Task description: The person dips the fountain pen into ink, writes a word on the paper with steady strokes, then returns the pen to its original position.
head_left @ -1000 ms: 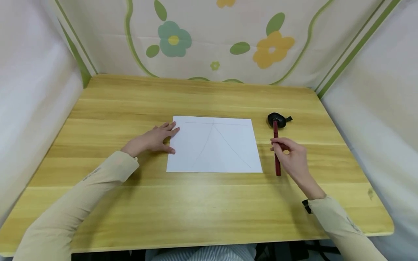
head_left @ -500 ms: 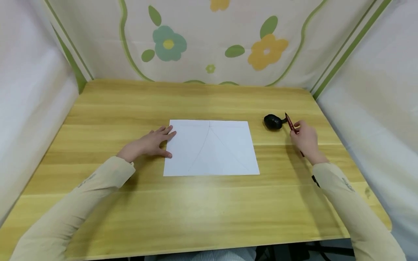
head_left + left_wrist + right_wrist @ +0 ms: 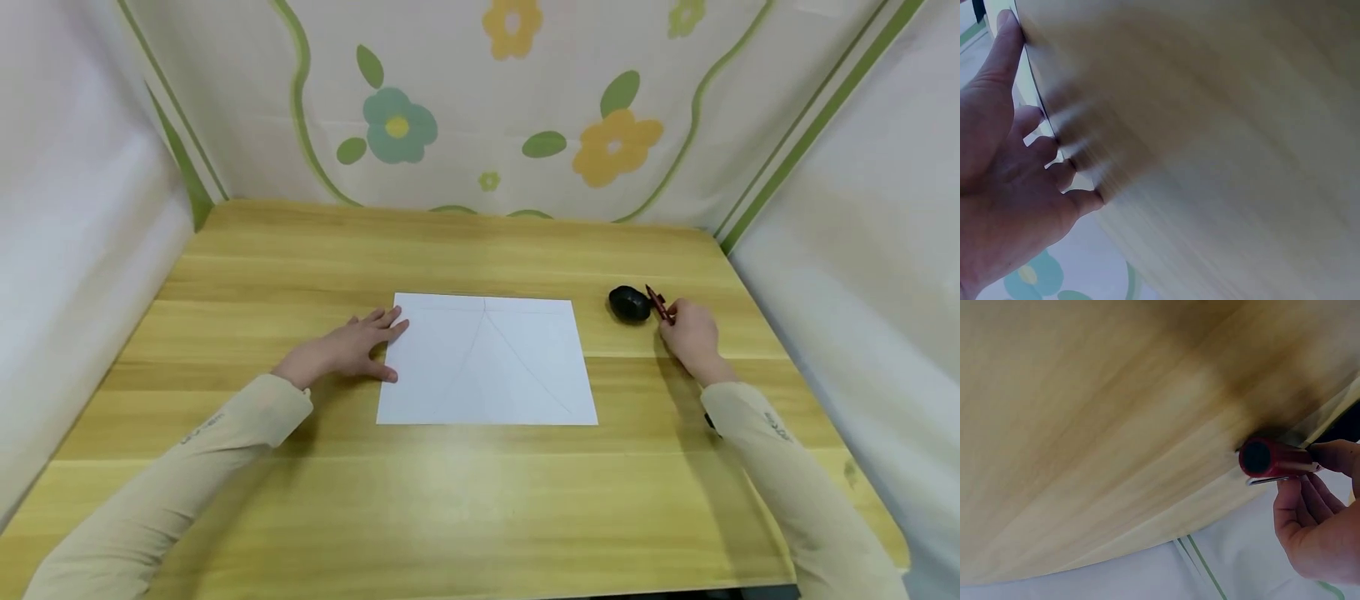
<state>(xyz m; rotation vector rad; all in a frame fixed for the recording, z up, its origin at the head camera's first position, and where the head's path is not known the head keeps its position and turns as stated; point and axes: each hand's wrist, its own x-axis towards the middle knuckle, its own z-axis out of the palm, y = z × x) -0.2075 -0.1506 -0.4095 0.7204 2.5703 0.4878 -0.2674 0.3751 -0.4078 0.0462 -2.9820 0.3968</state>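
Observation:
In the head view, a white sheet of paper with several thin drawn lines lies on the wooden table. My left hand rests on the sheet's left edge with its fingers spread; the left wrist view shows this hand along the paper's edge. My right hand holds a dark red pen, whose upper end points up and left. Just left of the pen sits a rounded black object, its kind unclear. Up close, the right wrist view shows the pen between thumb and fingers, with a metal clip.
The wooden table extends around the paper on all sides. Behind it hangs a white curtain with printed flowers, and pale cloth closes off the right side.
My right hand has moved right with the pen, from in front of the black object to its right side. The pen has turned to slant up and left. The left hand stays on the paper.

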